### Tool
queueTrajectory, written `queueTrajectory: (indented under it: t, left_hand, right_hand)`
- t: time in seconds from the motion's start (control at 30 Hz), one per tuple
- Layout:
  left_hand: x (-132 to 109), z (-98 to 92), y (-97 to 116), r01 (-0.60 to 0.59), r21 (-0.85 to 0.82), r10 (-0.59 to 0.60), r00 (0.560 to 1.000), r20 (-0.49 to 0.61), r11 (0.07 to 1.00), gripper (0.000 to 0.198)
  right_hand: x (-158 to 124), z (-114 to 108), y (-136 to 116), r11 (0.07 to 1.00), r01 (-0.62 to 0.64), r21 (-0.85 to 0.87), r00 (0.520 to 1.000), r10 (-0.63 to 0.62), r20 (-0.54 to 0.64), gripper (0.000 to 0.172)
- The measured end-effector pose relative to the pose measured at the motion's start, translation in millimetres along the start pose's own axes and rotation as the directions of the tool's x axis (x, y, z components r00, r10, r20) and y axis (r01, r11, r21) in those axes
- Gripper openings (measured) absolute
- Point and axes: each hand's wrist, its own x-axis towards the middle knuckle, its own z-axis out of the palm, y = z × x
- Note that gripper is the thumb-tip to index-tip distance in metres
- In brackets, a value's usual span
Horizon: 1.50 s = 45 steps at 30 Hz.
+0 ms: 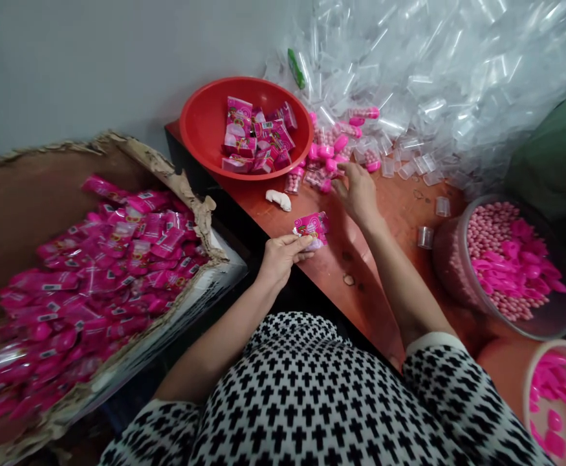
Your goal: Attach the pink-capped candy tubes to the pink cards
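Note:
Between the thumb and fingers of my left hand [283,257] is a small pink printed packet [312,228], held over the near edge of the orange table [394,213]. My right hand [358,188] reaches to the heap of filled clear tubes with pink caps [328,145], its fingers spread and bent at the heap's near side. Nothing is visibly held in it. A crumpled white piece [279,200] lies between the packet and the red bowl [200,139], which contains more pink packets [263,137].
At the left, a torn cardboard box [159,162] is filled with wrapped pink pieces [98,278]. Clear empty tubes [409,77] pile up behind the table. On the right stand a tub [450,259] of pink beads and caps and a second bucket [500,362].

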Motion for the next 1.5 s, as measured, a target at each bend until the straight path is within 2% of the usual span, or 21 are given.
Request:
queueTrajectory:
  t: [0.07, 0.13, 0.2, 0.27, 0.33, 0.4, 0.43, 0.47, 0.53, 0.57, 0.63, 0.8, 0.93, 1.13, 1.23, 1.37, 1.5]
  left_hand:
    - [-0.7, -1.7, 1.4, 0.025, -0.047, -0.026, 0.999, -0.021, 0.999, 0.03]
    - [-1.3, -2.7, 3.4, 0.042, -0.098, -0.046, 0.998, -0.042, 0.994, 0.026]
    - [-1.5, -2.9, 6.0, 0.054, -0.144, -0.065, 0.996, -0.069, 0.988, 0.024]
    - [-0.9, -2.6, 9.0, 0.066, -0.187, -0.086, 0.991, -0.1, 0.98, 0.022]
    - [0.5, -2.2, 11.6, 0.073, -0.23, -0.102, 0.988, -0.118, 0.97, 0.02]
    - [2.2, -1.6, 13.4, 0.066, -0.267, -0.102, 0.987, -0.124, 0.962, 0.018]
    - [3.1, -1.1, 13.9, 0.061, -0.278, -0.098, 0.988, -0.121, 0.959, 0.017]
    - [3.9, -0.4, 14.0, 0.057, -0.284, -0.093, 0.989, -0.117, 0.957, 0.016]
    - [5.0, 1.6, 13.6, 0.054, -0.283, -0.087, 0.991, -0.103, 0.957, 0.013]
    - [5.3, 3.1, 13.1, 0.056, -0.281, -0.085, 0.992, -0.093, 0.958, 0.012]
    - [5.7, 6.9, 11.8, 0.062, -0.28, -0.085, 0.994, -0.072, 0.958, 0.008]
    - [5.6, 19.8, 8.9, 0.075, -0.308, -0.089, 0.995, -0.033, 0.949, 0.003]
    - [4.1, 31.3, 6.2, 0.118, -0.349, -0.146, 0.988, -0.056, 0.93, 0.006]
    - [3.3, 40.1, -1.1, 0.142, -0.414, -0.173, 0.984, -0.037, 0.899, 0.008]
    - [3.8, 41.9, -4.1, 0.145, -0.407, -0.169, 0.985, -0.025, 0.902, 0.011]
    - [3.4, 45.2, -6.0, 0.137, -0.39, -0.162, 0.986, -0.033, 0.911, 0.012]
    - [2.5, 47.4, -7.8, 0.125, -0.364, -0.144, 0.989, -0.024, 0.923, 0.011]
  right_hand:
    - [17.6, 1.8, 8.9, 0.969, 0.048, -0.244, 0.999, -0.044, 0.021, 0.032]
    - [27.9, 3.9, 15.9, 0.924, 0.044, -0.38, 0.997, -0.02, 0.069, 0.034]
    - [30.1, 4.6, 20.6, 0.898, 0.013, -0.441, 0.996, 0.029, 0.09, 0.031]
    - [24.5, 2.2, 23.6, 0.91, -0.032, -0.413, 0.995, 0.07, 0.077, 0.026]
    - [11.8, -3.7, 25.2, 0.963, -0.101, -0.248, 0.992, 0.118, 0.054, 0.022]
    - [-6.2, -12.2, 25.0, 0.976, -0.207, 0.068, 0.976, 0.201, 0.085, 0.019]
    - [-16.5, -16.9, 24.0, 0.929, -0.276, 0.247, 0.959, 0.249, 0.137, 0.018]
    - [-27.1, -21.6, 22.5, 0.844, -0.348, 0.407, 0.936, 0.289, 0.202, 0.017]
    - [-47.8, -29.8, 17.7, 0.629, -0.461, 0.626, 0.887, 0.337, 0.315, 0.018]
    - [-57.2, -33.2, 14.8, 0.535, -0.489, 0.689, 0.871, 0.345, 0.349, 0.02]
    - [-73.3, -38.4, 8.5, 0.411, -0.503, 0.76, 0.858, 0.343, 0.382, 0.023]
    - [-101.3, -44.1, -6.2, 0.275, -0.518, 0.81, 0.845, 0.308, 0.437, 0.029]
    - [-122.7, -43.4, -19.7, 0.27, -0.498, 0.824, 0.858, 0.295, 0.421, 0.029]
    - [-150.8, -35.5, -42.8, 0.369, -0.478, 0.797, 0.868, 0.339, 0.363, 0.029]
    - [-155.6, -30.0, -48.7, 0.419, -0.454, 0.787, 0.881, 0.347, 0.323, 0.029]
    - [-155.7, -25.0, -50.2, 0.431, -0.411, 0.803, 0.894, 0.361, 0.264, 0.026]
    - [-154.8, -22.4, -50.8, 0.452, -0.416, 0.789, 0.896, 0.349, 0.273, 0.027]
